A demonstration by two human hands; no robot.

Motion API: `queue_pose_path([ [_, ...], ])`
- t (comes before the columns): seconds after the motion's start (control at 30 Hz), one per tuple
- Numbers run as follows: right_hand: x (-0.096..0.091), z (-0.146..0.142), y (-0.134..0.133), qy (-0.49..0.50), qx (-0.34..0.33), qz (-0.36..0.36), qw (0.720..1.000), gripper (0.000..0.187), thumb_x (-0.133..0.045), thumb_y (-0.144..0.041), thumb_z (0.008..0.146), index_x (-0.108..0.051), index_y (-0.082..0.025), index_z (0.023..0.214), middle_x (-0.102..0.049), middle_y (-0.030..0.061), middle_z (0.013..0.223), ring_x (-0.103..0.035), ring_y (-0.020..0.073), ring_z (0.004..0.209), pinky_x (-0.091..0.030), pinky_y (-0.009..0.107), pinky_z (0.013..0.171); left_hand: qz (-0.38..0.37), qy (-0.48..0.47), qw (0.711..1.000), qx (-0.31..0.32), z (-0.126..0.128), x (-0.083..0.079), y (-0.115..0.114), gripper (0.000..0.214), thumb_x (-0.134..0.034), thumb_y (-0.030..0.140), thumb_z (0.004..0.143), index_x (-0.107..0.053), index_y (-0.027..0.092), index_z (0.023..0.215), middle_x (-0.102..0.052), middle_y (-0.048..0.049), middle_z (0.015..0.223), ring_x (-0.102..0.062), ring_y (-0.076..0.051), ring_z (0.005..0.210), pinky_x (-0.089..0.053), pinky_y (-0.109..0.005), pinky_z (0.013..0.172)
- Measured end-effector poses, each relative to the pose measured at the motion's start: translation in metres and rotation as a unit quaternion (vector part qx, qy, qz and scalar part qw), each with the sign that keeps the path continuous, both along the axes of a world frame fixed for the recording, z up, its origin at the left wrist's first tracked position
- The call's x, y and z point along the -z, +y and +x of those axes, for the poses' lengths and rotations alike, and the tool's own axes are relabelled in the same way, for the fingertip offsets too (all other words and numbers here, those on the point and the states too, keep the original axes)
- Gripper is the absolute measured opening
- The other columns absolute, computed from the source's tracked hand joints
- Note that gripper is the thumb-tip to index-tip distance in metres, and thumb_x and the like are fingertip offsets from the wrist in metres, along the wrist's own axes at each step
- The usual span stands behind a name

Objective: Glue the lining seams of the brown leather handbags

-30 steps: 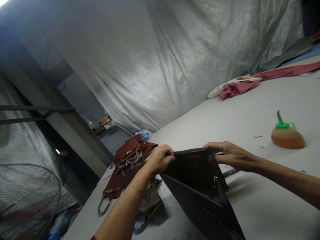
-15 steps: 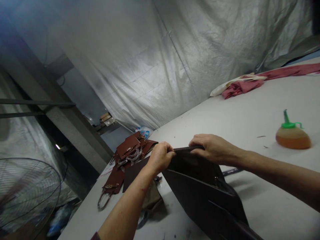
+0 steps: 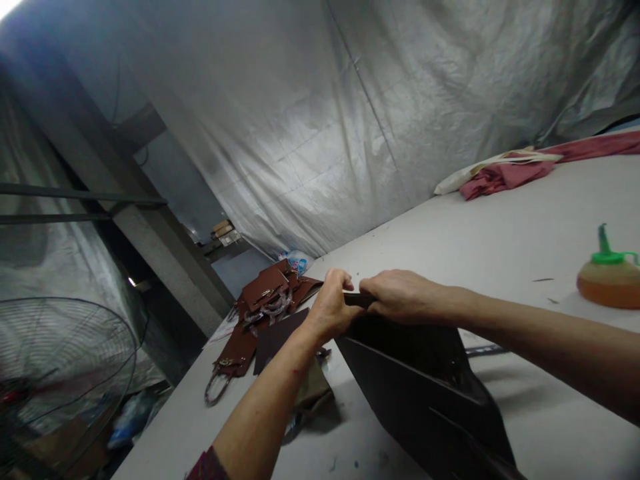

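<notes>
Pinching the top edge of the dark bag (image 3: 425,387) at frame centre, left hand (image 3: 333,308) and right hand (image 3: 400,297) touch, so an uneven tug could crease it.

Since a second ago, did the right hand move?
Yes. The right hand slid left along the dark bag's top edge, away from the orange bottle, and now nearly meets the left hand.

place: leather-goods workshop | signs: cutting table (image 3: 500,247), brown bag pieces (image 3: 260,307), glue bottle (image 3: 607,280), tarp wall (image 3: 310,120), fan (image 3: 60,373)
</notes>
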State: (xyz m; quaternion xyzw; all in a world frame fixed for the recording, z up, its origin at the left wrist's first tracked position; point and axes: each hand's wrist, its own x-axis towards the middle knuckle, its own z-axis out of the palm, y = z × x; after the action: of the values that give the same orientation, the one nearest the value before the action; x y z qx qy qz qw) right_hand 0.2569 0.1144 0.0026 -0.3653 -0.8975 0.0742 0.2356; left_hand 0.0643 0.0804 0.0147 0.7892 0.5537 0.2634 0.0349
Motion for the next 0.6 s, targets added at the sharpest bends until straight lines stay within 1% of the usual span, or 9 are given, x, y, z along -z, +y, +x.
queue_pose_path([
  [0.07,0.004,-0.005,0.008,0.0,-0.007,-0.009,1.0,0.022,-0.06,-0.024,0.083,-0.077,-0.018,0.095,-0.075,0.0115,0.082,-0.068,0.0265,0.078,-0.039,0.032,0.064,-0.027,-0.027,0.999,-0.015,-0.012,0.0,-0.007,0.06,-0.087,0.004,0.052,-0.046,0.02,0.093,-0.05,-0.0059,0.118,-0.056,-0.02,0.106,-0.05,-0.031,0.088],
  [0.13,0.006,-0.003,0.016,0.011,-0.018,-0.024,0.999,0.021,-0.059,-0.026,0.085,-0.077,-0.02,0.093,-0.075,0.0086,0.08,-0.067,0.0244,0.076,-0.039,0.031,0.063,-0.072,-0.047,0.994,-0.059,-0.027,-0.001,-0.014,0.064,-0.086,0.005,0.052,-0.043,0.021,0.096,-0.045,-0.0052,0.119,-0.057,-0.019,0.1,-0.051,-0.029,0.079],
  [0.2,0.008,0.001,0.022,0.022,-0.033,-0.039,0.998,0.018,-0.062,-0.03,0.084,-0.078,-0.022,0.089,-0.073,0.0052,0.075,-0.065,0.022,0.071,-0.038,0.03,0.062,-0.093,-0.058,0.99,-0.085,-0.04,-0.001,-0.019,0.061,-0.086,0.006,0.055,-0.044,0.021,0.097,-0.044,-0.0029,0.115,-0.059,-0.016,0.092,-0.049,-0.026,0.071],
  [0.23,0.008,0.003,0.024,0.027,-0.039,-0.046,0.998,0.017,-0.063,-0.03,0.083,-0.077,-0.022,0.087,-0.072,0.0038,0.072,-0.064,0.021,0.069,-0.038,0.03,0.061,-0.091,-0.057,0.991,-0.085,-0.044,-0.002,-0.02,0.06,-0.087,0.007,0.056,-0.045,0.021,0.096,-0.045,-0.0017,0.113,-0.059,-0.015,0.09,-0.048,-0.025,0.069],
  [0.3,0.008,0.005,0.025,0.036,-0.046,-0.056,0.997,0.017,-0.063,-0.031,0.081,-0.077,-0.022,0.085,-0.07,0.0023,0.069,-0.062,0.0198,0.067,-0.038,0.029,0.06,-0.073,-0.041,0.994,-0.064,-0.049,-0.002,-0.021,0.054,-0.089,0.008,0.057,-0.048,0.02,0.091,-0.049,0.0009,0.104,-0.058,-0.014,0.086,-0.046,-0.024,0.07],
  [0.43,0.011,0.008,0.024,0.05,-0.056,-0.069,0.995,0.018,-0.061,-0.032,0.08,-0.076,-0.022,0.082,-0.068,0.0014,0.066,-0.06,0.019,0.065,-0.038,0.029,0.06,-0.018,0.022,0.999,-0.019,-0.05,-0.001,-0.021,0.039,-0.089,0.014,0.065,-0.056,0.02,0.084,-0.057,0.0037,0.091,-0.057,-0.014,0.083,-0.044,-0.026,0.074],
  [0.53,0.014,0.01,0.023,0.06,-0.066,-0.074,0.993,0.02,-0.06,-0.034,0.08,-0.076,-0.021,0.082,-0.069,0.0018,0.068,-0.06,0.0193,0.066,-0.039,0.03,0.061,0.013,0.052,0.999,-0.009,-0.05,-0.001,-0.024,0.034,-0.09,0.018,0.069,-0.06,0.02,0.085,-0.06,0.0039,0.089,-0.058,-0.015,0.083,-0.044,-0.027,0.076],
  [0.6,0.015,0.011,0.023,0.065,-0.074,-0.078,0.992,0.02,-0.06,-0.034,0.08,-0.076,-0.021,0.083,-0.069,0.0017,0.069,-0.061,0.0194,0.068,-0.04,0.03,0.063,0.021,0.066,0.998,0.001,-0.05,-0.002,-0.027,0.031,-0.089,0.018,0.07,-0.062,0.021,0.085,-0.062,0.0036,0.089,-0.06,-0.015,0.083,-0.044,-0.027,0.077],
])
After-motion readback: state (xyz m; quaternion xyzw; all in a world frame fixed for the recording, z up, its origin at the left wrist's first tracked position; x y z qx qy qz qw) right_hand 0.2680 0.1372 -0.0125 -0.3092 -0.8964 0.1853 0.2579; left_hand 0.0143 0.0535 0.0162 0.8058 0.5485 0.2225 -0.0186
